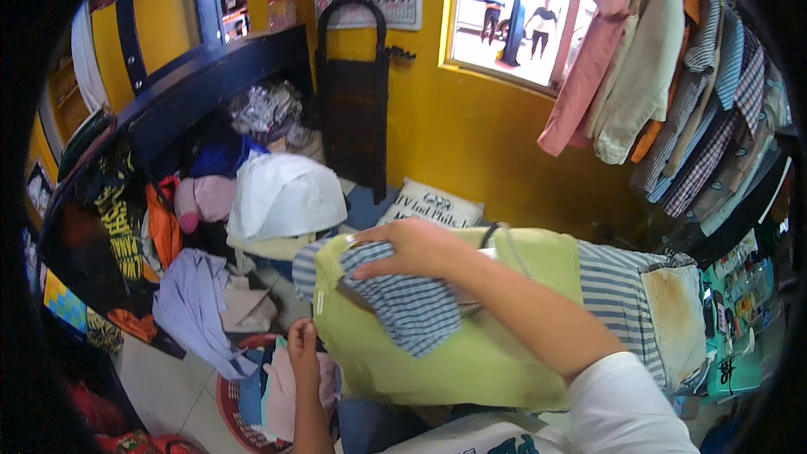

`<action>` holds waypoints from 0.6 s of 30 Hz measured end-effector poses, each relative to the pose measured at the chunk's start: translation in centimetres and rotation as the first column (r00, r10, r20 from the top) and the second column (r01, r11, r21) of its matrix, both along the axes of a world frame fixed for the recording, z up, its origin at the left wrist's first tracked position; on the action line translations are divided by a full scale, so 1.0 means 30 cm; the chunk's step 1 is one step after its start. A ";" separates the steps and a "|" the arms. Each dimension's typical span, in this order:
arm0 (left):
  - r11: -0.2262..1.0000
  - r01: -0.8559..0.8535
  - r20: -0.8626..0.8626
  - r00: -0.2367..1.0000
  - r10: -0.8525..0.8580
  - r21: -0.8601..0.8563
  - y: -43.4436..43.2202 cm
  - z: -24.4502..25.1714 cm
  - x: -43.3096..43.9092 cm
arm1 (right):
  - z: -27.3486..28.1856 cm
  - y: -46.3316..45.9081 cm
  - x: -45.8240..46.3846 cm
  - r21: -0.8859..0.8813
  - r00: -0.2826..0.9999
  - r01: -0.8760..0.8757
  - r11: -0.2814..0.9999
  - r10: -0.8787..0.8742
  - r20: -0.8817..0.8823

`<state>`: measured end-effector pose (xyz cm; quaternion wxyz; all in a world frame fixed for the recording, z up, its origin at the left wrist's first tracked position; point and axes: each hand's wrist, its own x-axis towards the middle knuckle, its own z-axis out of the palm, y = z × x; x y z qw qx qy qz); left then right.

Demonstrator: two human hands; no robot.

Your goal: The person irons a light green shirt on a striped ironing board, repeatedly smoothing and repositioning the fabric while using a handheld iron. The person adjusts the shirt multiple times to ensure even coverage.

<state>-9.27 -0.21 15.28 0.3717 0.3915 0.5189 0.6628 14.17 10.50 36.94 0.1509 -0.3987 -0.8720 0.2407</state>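
A light green garment (391, 366) lies spread over an ironing board (618, 284) with a blue-striped cover. On top of it rests a blue-and-white checked cloth (416, 315). My right hand (410, 249) reaches over the board, its fingers on the upper end of the checked cloth; whether they grip it is hard to tell. My left hand (304, 335) is at the board's left end, beside the green garment's edge, its fingers curled; any hold on the edge is unclear. A coiled cord (514, 252) runs down over the garment behind my right forearm.
A red plastic basket (226, 400) of clothes stands on the floor at the lower left. Piled clothes (189, 302) lie left of the board. Shirts (637, 75) hang at the upper right. A scorched white cloth (674, 321) covers the board's right end, near a teal organizer (734, 372).
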 end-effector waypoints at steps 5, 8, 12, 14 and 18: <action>0.984 -0.136 -0.492 0.853 0.175 0.115 0.114 0.108 -0.043 | -0.003 -0.011 -0.068 -0.011 0.990 0.136 0.991 -0.136 -0.047; 0.991 -0.131 -0.827 0.552 0.103 0.036 0.260 0.219 -0.036 | -0.027 -0.061 -0.004 -0.017 0.991 0.121 0.993 -0.122 -0.058; 0.978 -0.206 -0.952 0.291 0.094 0.033 0.379 0.317 0.056 | 0.007 -0.161 0.178 -0.002 0.999 0.044 0.999 -0.044 -0.013; 0.983 -0.183 -0.961 0.274 0.032 -0.019 0.426 0.321 0.077 | 0.039 -0.204 0.268 -0.017 0.998 0.052 0.999 -0.052 -0.019; 0.988 -0.108 -0.931 0.359 -0.062 -0.107 0.515 0.275 0.017 | 0.023 -0.189 0.303 -0.062 0.975 0.209 0.976 -0.214 -0.067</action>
